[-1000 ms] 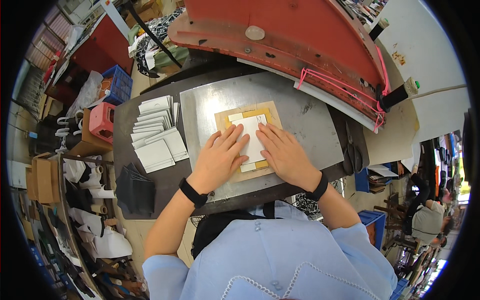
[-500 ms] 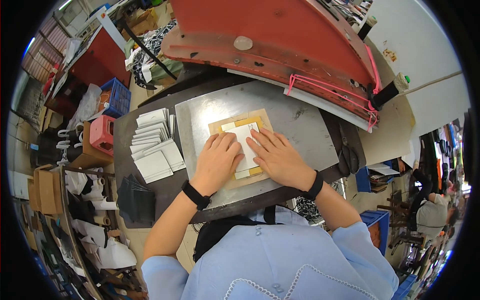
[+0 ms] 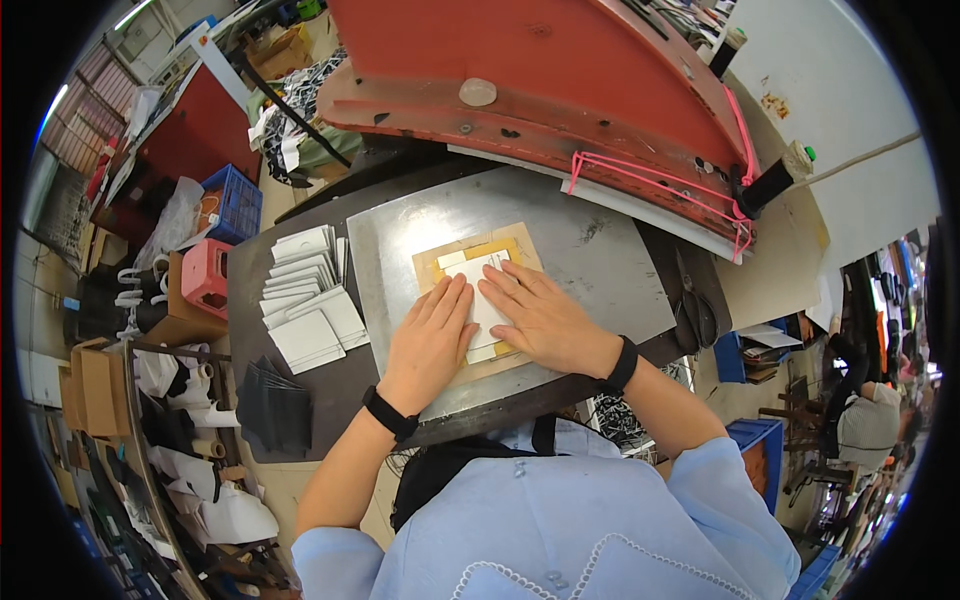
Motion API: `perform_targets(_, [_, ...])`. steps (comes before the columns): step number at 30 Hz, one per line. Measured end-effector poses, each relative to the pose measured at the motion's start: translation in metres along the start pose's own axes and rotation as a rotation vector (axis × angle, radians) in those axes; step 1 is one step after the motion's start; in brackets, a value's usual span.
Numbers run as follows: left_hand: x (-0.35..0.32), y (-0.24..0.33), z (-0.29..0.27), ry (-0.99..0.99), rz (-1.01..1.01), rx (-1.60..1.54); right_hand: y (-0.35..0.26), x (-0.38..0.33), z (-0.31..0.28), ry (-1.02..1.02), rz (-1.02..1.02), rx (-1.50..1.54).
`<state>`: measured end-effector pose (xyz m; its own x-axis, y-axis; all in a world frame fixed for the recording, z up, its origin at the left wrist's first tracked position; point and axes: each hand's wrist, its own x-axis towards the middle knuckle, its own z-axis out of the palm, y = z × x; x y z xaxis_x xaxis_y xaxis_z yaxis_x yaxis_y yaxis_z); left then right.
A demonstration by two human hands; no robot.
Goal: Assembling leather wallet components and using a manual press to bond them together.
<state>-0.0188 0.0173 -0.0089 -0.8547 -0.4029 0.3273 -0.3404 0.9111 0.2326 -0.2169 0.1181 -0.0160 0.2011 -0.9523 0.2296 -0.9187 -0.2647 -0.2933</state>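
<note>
A white rectangular piece (image 3: 478, 293) lies on a yellow frame-like template (image 3: 518, 252), which rests on a tan board (image 3: 428, 266). Under them is a grey metal plate (image 3: 610, 270) on the dark table. My left hand (image 3: 432, 335) lies flat over the white piece's left side, fingers stretched out and pointing away from me. Flat over its right side is my right hand (image 3: 545, 318), its fingers slightly spread toward the upper left. Both thumbs rest near the white piece's lower part. My palms and fingers cover much of the template.
A fanned stack of white pieces (image 3: 312, 300) sits left of the plate. Black pieces (image 3: 274, 405) lie at the table's near left corner. Scissors (image 3: 692, 305) rest at the right. A large red machine (image 3: 530, 70) with pink cord (image 3: 650, 182) overhangs the far side.
My left hand has shifted slightly, its fingers now straighter and closer together. My right hand has moved a little left across the white piece. The view has tilted slightly.
</note>
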Motion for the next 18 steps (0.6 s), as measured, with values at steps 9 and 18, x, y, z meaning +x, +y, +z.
perform_targets(9, [0.000,0.003,-0.004,0.013,0.024,0.170,-0.019,-0.006,-0.017,0.087,0.024,-0.007])
perform_targets(18, [0.001,-0.003,-0.004,-0.031,0.012,0.059,-0.015,-0.029,-0.013,0.235,-0.074,-0.098])
